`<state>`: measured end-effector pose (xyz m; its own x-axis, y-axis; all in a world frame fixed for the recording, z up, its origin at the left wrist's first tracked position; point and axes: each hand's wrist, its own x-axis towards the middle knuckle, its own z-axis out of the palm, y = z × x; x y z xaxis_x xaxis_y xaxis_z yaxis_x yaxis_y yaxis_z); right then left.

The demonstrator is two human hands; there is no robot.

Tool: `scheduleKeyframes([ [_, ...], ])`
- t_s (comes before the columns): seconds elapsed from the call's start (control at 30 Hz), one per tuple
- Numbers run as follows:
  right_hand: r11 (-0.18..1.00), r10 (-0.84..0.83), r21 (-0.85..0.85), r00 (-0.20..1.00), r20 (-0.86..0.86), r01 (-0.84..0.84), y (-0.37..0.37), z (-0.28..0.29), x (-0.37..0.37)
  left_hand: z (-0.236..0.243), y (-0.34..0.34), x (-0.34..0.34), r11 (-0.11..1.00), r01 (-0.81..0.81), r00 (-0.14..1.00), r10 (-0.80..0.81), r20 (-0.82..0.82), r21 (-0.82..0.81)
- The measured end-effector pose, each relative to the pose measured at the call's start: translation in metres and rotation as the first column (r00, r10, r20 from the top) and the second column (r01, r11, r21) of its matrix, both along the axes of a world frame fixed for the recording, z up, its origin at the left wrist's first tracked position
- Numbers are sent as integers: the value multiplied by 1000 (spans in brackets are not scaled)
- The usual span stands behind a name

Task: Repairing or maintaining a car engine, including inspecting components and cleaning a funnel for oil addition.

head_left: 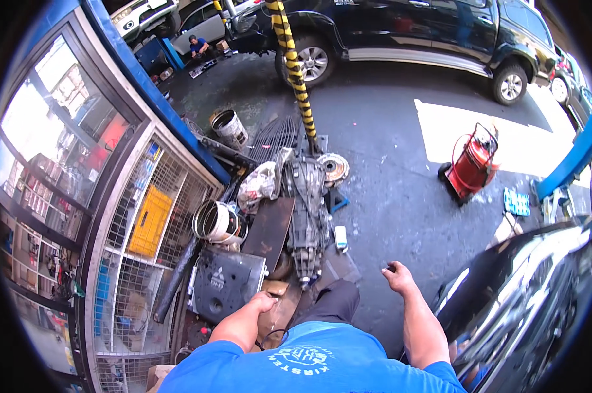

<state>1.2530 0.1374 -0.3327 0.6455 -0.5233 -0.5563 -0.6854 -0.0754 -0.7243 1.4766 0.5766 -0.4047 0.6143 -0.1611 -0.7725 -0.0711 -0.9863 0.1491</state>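
Note:
My left hand [264, 302] hangs at my left side with its fingers curled. It is over a strip of cardboard [281, 321] and beside a dark plastic engine cover [224, 285]. What it holds, if anything, is hidden. Out to the right, above the floor, my right hand [398, 278] is closed, with a small dark spot at its fingers that I cannot make out. A greasy metal vehicle gearbox [302, 209] lies in front of my legs, apart from both hands. A small white container [340, 237] stands to its right.
A yellow-and-black striped post [294, 65] rises beyond the gearbox. Dirty buckets [218, 223] and a mesh-fronted cabinet [135, 262] line the left. On the right are a red wheeled tank [472, 164] and a glossy dark car [518, 288]. A black pickup [413, 36] and a crouching person [197, 46] are farther off.

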Motion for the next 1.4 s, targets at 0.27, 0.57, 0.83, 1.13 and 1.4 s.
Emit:
scheduleKeyframes([
  [0.27, 912, -390, -238, 885, -254, 333, -230, -211, -70, -34, -305, 176, 909, 377, 926, -374, 54, -174],
  [0.57, 874, 153, -435, 973, -174, -216, -422, -225, -49, 60, -687, 302, 807, 178, 981, -187, 42, -564],
  [0.83, 858, -387, 246, 883, -264, 450, -699, -171, 228, 37, -892, 426, 935, 142, 989, -147, 8, -325],
  [1.13, 865, -482, 159, 876, 3, 476, -1016, -57, 493, 66, -1073, 597, 937, 190, 982, -187, 36, -294],
  [1.4, 825, -466, 178, 823, -324, 537, -1125, -122, 568, 169, -1308, 734, 741, 407, 913, -313, 262, -534],
])
